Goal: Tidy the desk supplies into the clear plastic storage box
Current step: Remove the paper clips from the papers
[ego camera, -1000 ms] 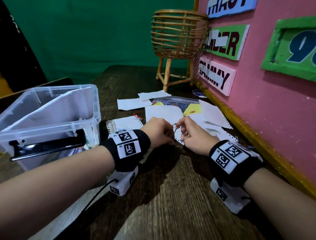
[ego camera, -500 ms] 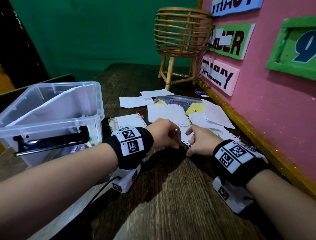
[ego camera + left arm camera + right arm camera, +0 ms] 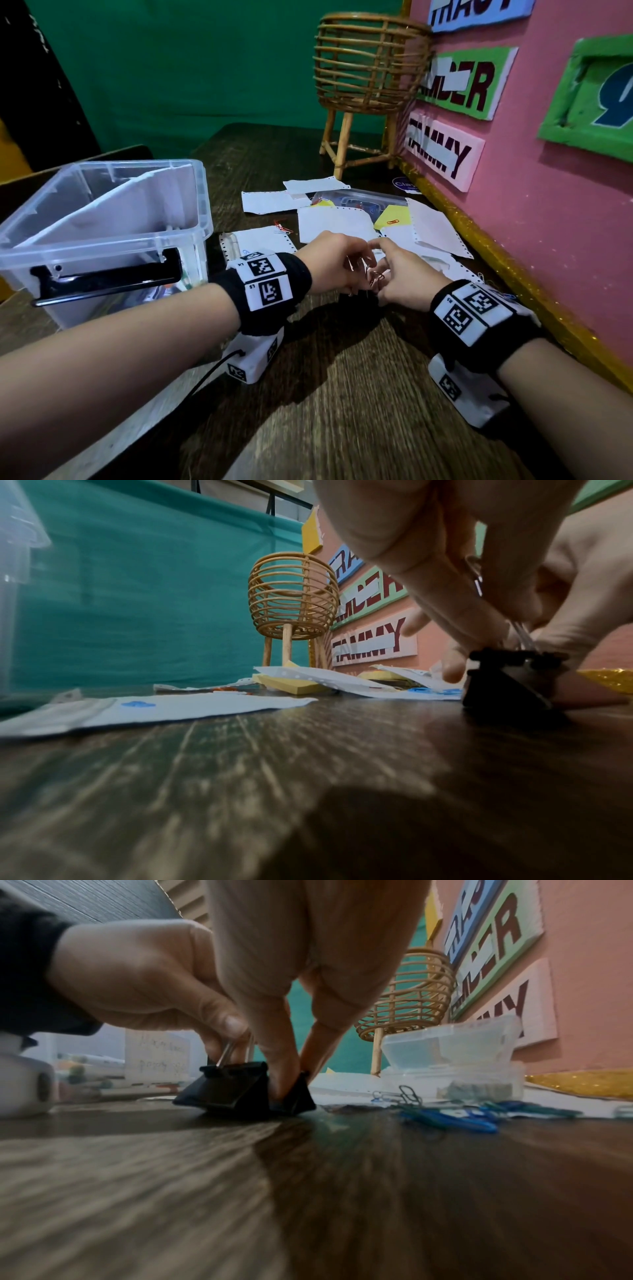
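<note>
The clear plastic storage box point(image 3: 102, 222) stands at the left with paper leaning inside and a black handle on its near wall. In front of the papers my two hands meet over the dark wood desk point(image 3: 342, 394). My left hand point(image 3: 356, 270) pinches the silver wire handles of a black binder clip point(image 3: 232, 1088) that rests on the desk. My right hand point(image 3: 380, 281) reaches down with two fingers point(image 3: 274, 1042) pinching a smaller black binder clip point(image 3: 301, 1093) right beside it. In the left wrist view the larger binder clip point(image 3: 507, 685) sits under both hands.
Loose white paper slips point(image 3: 332, 222), yellow sticky notes point(image 3: 394, 219) and a small clear case point(image 3: 359, 202) lie behind my hands. Blue and green paper clips point(image 3: 445, 1118) lie at the right. A wicker basket stand point(image 3: 370, 68) and the pink sign wall point(image 3: 548, 205) close the back right.
Both hands have come nearer and lower, off the papers onto the bare wood. The right fingers, spread half a second ago, now pinch down at the clips beside the left hand.
</note>
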The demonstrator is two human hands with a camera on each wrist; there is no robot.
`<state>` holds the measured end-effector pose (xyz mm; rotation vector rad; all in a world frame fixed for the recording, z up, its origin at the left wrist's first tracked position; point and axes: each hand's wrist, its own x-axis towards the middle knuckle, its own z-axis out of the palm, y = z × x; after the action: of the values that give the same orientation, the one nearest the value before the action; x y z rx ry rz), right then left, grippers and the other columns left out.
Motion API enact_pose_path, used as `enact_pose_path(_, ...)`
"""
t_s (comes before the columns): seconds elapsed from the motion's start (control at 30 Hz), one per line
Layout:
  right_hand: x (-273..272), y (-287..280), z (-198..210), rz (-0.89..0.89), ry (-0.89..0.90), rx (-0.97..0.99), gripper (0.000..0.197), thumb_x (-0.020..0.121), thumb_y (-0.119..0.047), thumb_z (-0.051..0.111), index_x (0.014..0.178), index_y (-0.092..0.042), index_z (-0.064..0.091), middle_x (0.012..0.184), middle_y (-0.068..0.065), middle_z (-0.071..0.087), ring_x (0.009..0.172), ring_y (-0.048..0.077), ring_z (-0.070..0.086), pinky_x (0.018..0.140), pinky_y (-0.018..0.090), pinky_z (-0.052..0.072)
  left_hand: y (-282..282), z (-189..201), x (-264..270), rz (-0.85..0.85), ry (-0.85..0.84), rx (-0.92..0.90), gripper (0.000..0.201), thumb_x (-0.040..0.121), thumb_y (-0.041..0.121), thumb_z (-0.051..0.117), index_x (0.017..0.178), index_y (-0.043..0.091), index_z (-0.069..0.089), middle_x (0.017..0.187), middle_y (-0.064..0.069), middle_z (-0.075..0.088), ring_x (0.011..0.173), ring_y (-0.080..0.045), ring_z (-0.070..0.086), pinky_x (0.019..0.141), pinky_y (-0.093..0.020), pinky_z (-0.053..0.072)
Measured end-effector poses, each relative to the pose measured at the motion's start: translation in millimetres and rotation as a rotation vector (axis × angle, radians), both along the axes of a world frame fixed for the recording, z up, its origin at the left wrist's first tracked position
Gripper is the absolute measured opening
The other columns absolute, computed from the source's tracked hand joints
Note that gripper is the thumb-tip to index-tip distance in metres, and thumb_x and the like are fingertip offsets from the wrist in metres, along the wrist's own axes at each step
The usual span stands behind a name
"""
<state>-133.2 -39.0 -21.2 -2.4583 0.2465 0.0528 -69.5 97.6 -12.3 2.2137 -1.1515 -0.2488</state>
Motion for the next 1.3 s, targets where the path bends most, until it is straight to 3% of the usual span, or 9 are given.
enact_pose_path(0.2,2,-1,1,0.026,-0.008,0.016,0.079,0.061,0.012,0.071,0.126,-0.02,0.041,0.102,0.01,0.067,0.09,0.026,0.067,0.076,0.036,0.054,1,2,-2,-0.015,-0.038,-0.019,0.024,0.074,0.019,0.077,0.098,0.017,0.073,0.083,-0.003,0.07,0.073,-0.016,0.064,0.073,-0.018,0.05)
enact_pose_path(0.3,2,-1,0,0.043,-0.037,0.048,0.067,0.061,0.007,0.075,0.118,-0.016,0.049,0.097,0.008,0.069,0.089,0.024,0.067,0.077,0.036,0.053,1,0,-1,-0.021,-0.043,-0.003,0.024,0.073,0.022,0.077,0.097,0.019,0.073,0.082,-0.001,0.069,0.078,-0.018,0.068,0.069,-0.009,0.045)
enact_pose_path(0.5,0,1,2,0.026,-0.128,-0.053,0.015,0.071,-0.011,0.072,0.079,-0.017,0.061,0.076,0.001,0.059,0.076,0.018,0.055,0.065,0.027,0.042,0,-2,4,-0.008,-0.137,-0.059,0.026,0.078,0.016,0.072,0.105,0.017,0.072,0.097,-0.004,0.073,0.085,-0.013,0.061,0.08,-0.017,0.046)
enact_pose_path(0.73,1,-3,-3,-0.092,-0.047,-0.053,0.005,0.079,-0.012,0.065,0.083,-0.014,0.064,0.065,-0.002,0.059,0.053,0.012,0.058,0.051,0.021,0.044,0,-5,5,0.065,-0.195,0.039,0.028,0.087,0.019,0.061,0.115,0.019,0.063,0.104,-0.002,0.07,0.099,-0.016,0.063,0.084,-0.017,0.042)
enact_pose_path(0.8,1,-2,-4,-0.093,-0.027,-0.004,0.009,0.081,-0.016,0.066,0.087,-0.013,0.061,0.065,0.001,0.061,0.044,0.009,0.059,0.047,0.021,0.045,-1,-8,8,0.109,-0.164,0.09,0.031,0.086,0.021,0.061,0.117,0.017,0.057,0.106,-0.001,0.068,0.101,-0.018,0.061,0.086,-0.023,0.045)
enact_pose_path(0.93,-1,1,-1,-0.062,-0.02,0.063,0.028,0.071,-0.021,0.078,0.093,-0.016,0.06,0.075,-0.003,0.057,0.056,0.011,0.06,0.054,0.019,0.046,-2,-10,11,0.171,-0.152,0.15,0.03,0.083,0.024,0.062,0.111,0.016,0.058,0.103,0.0,0.068,0.098,-0.018,0.062,0.086,-0.03,0.052)
enact_pose_path(1.1,-5,3,4,0.012,0.03,-0.008,0.036,0.062,-0.019,0.085,0.091,-0.016,0.063,0.073,-0.005,0.058,0.064,0.006,0.054,0.058,0.015,0.041,-1,-4,11,0.24,-0.234,0.073,0.023,0.084,0.014,0.056,0.106,0.011,0.064,0.107,-0.007,0.068,0.104,-0.022,0.059,0.084,-0.024,0.045)
enact_pose_path(1.23,-6,4,5,0.011,0.035,0.082,0.033,0.062,-0.007,0.084,0.085,-0.007,0.06,0.072,0.003,0.062,0.06,0.012,0.061,0.056,0.017,0.051,-3,-4,7,0.172,-0.193,0.087,0.019,0.09,0.022,0.053,0.1,0.01,0.065,0.099,-0.008,0.068,0.094,-0.024,0.063,0.07,-0.021,0.041)
enact_pose_path(1.3,-6,5,5,0.025,0.048,0.161,0.03,0.065,-0.002,0.08,0.084,0.0,0.058,0.067,0.011,0.064,0.064,0.025,0.067,0.065,0.03,0.058,-4,-5,6,0.142,-0.112,0.078,0.021,0.095,0.028,0.048,0.091,0.013,0.062,0.082,-0.004,0.065,0.078,-0.025,0.067,0.06,-0.023,0.045)
